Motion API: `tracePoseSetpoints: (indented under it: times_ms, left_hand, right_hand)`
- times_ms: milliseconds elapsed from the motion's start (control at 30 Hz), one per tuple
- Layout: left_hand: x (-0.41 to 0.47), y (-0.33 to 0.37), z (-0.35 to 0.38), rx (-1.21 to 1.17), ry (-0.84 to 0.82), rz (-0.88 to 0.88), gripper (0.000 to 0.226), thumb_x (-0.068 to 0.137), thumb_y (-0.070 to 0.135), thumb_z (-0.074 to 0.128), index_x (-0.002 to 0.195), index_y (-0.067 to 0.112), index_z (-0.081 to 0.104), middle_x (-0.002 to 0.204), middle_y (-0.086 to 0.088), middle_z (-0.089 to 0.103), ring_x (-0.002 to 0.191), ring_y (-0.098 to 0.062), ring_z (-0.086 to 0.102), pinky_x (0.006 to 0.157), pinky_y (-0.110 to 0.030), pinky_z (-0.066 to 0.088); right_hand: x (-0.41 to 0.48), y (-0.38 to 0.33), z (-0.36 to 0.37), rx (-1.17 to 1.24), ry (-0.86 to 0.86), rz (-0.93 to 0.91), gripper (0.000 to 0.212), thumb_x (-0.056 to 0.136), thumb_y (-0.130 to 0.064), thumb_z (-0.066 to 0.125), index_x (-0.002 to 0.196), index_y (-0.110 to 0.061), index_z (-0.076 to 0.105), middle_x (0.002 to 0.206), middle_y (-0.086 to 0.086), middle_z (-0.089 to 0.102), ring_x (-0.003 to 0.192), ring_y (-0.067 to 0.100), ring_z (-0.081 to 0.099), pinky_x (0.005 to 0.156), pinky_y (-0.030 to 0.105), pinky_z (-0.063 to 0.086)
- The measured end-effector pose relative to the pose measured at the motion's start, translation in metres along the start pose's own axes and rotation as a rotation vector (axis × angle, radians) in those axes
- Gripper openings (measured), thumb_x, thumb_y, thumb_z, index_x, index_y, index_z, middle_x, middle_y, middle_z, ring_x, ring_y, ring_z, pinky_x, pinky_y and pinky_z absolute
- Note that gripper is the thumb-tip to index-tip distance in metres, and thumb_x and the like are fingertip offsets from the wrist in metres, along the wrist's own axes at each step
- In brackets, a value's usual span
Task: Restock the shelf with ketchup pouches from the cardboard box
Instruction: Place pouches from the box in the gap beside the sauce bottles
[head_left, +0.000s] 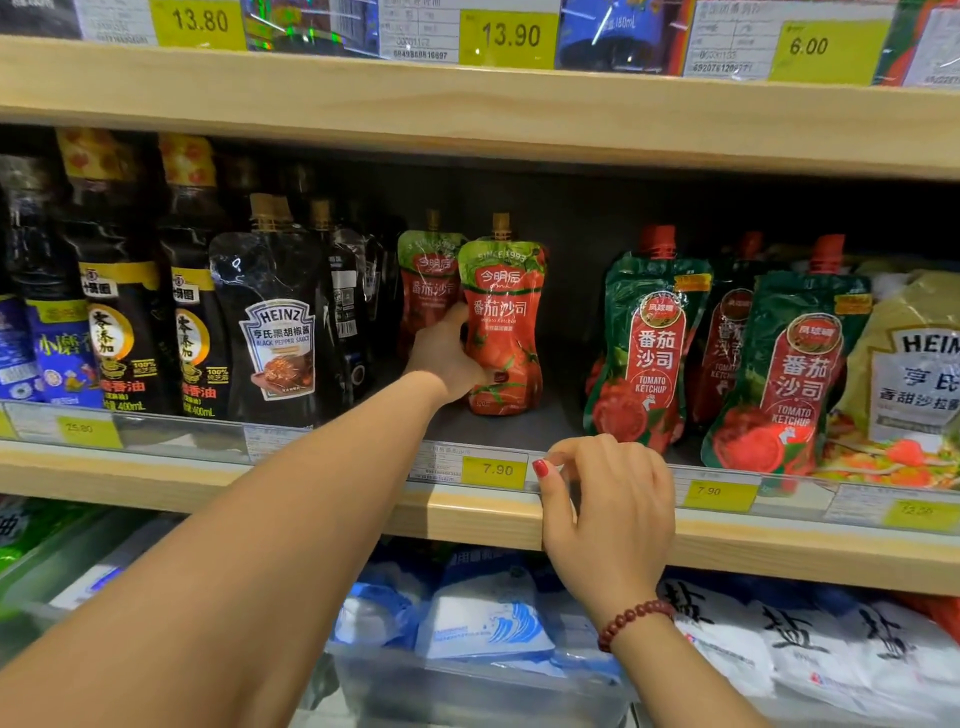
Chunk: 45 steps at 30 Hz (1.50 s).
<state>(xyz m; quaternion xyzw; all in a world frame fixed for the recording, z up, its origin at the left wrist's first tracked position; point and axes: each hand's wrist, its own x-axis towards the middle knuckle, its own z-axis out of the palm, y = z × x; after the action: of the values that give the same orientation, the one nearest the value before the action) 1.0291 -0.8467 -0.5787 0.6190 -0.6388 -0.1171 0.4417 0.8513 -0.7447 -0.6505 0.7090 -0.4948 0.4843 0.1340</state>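
Front ketchup pouch (503, 332): red with a green top and gold cap, upright at frame centre on the middle shelf (332, 488).
Second pouch (425, 291): same kind, just behind and left of it.
Left hand (448, 358): fingers wrapped round the front pouch's left side, gripping it.
Right hand (613, 512): lower centre, fingers loosely curled on the shelf's front edge, holding nothing.
Right of the gap: green tomato ketchup pouches (647, 343).
Left: Heinz black pepper sauce (278, 322).

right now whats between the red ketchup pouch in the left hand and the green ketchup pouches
Nothing: head view shows bare grey shelf between the red pouch and green pouches.
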Motion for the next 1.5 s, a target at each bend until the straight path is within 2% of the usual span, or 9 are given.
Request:
tracePoseSetpoints:
  times_ms: [133,300,433,600,733,833,1033,1200,1500]
  left_hand:
    - [0.000,0.001,-0.002,0.021,-0.020,-0.041,0.066,0.066,0.020,0.083,0.123,0.016,0.051,0.123,-0.007,0.060,0.115,-0.027,0.055,0.099,-0.036,0.043]
    - [-0.007,0.006,-0.009,0.175,-0.069,-0.147,0.053,0.066,0.033,0.083,0.111,0.010,0.063,0.117,-0.006,0.063,0.108,-0.022,0.057,0.078,-0.021,0.038]
    - [-0.020,0.019,-0.026,0.199,-0.009,-0.213,0.044,0.071,0.032,0.080,0.105,0.008,0.066,0.116,-0.008,0.064,0.107,-0.023,0.059,0.082,-0.024,0.043]
    - [-0.081,0.038,-0.045,0.068,0.082,-0.080,0.026,0.074,0.031,0.077,0.092,0.018,0.063,0.088,0.004,0.060,0.081,-0.011,0.059,0.065,-0.020,0.042]
    - [-0.155,0.037,-0.038,0.141,0.003,-0.019,0.025,0.075,0.033,0.075,0.093,0.019,0.067,0.101,-0.002,0.062,0.098,-0.018,0.058,0.078,-0.023,0.040]
    - [-0.211,0.021,-0.036,0.170,-0.018,0.099,0.026,0.074,0.022,0.075,0.096,0.012,0.069,0.111,-0.010,0.061,0.106,-0.024,0.054,0.082,-0.018,0.031]
    - [-0.297,-0.044,-0.023,0.256,-0.213,-0.071,0.034,0.073,0.018,0.076,0.104,0.009,0.067,0.112,-0.013,0.063,0.112,-0.028,0.053,0.092,-0.025,0.033]
    - [-0.353,-0.092,-0.003,0.395,-0.341,-0.252,0.049,0.073,0.028,0.071,0.121,0.026,0.059,0.132,-0.010,0.051,0.122,-0.027,0.048,0.098,-0.033,0.042]
    - [-0.382,-0.116,0.013,0.279,-0.234,-0.267,0.059,0.074,0.006,0.062,0.127,0.030,0.055,0.128,0.001,0.060,0.112,-0.022,0.056,0.091,-0.029,0.046]
  right_hand:
    - [0.000,0.000,0.000,0.009,-0.015,-0.005,0.013,0.085,-0.037,0.049,0.078,-0.029,0.054,0.072,-0.015,0.050,0.070,0.012,0.043,0.077,0.025,0.029]
    - [0.000,0.001,-0.001,-0.018,-0.044,-0.012,0.010,0.085,-0.035,0.051,0.078,-0.030,0.052,0.073,-0.014,0.050,0.071,0.012,0.043,0.076,0.025,0.028]
    - [0.003,0.000,-0.005,-0.062,-0.102,-0.020,0.009,0.087,-0.034,0.053,0.079,-0.030,0.050,0.074,-0.012,0.050,0.073,0.013,0.044,0.077,0.025,0.026]
    - [0.011,-0.002,-0.020,-0.068,-0.268,-0.030,0.012,0.088,-0.038,0.051,0.092,-0.027,0.055,0.082,-0.009,0.053,0.083,0.017,0.048,0.081,0.028,0.024]
    - [0.014,0.002,-0.041,-0.083,-0.476,-0.107,0.049,0.082,-0.043,0.059,0.124,-0.019,0.051,0.116,0.004,0.057,0.111,0.026,0.047,0.095,0.033,0.028]
    - [0.001,0.002,-0.051,0.010,-0.499,-0.128,0.061,0.082,-0.039,0.062,0.136,-0.017,0.043,0.142,0.010,0.042,0.132,0.027,0.034,0.110,0.039,0.025]
    - [-0.099,-0.010,-0.050,0.258,-0.478,-0.232,0.039,0.081,-0.026,0.063,0.117,-0.014,0.059,0.121,0.009,0.056,0.115,0.028,0.049,0.094,0.044,0.041]
    - [-0.190,-0.004,-0.028,0.395,-0.817,-0.196,0.032,0.080,-0.024,0.060,0.110,-0.015,0.061,0.106,0.003,0.060,0.102,0.024,0.051,0.090,0.038,0.042]
    - [-0.287,0.014,0.016,0.413,-1.396,0.161,0.044,0.075,-0.027,0.073,0.117,-0.022,0.061,0.122,-0.001,0.059,0.115,0.016,0.050,0.098,0.021,0.034]
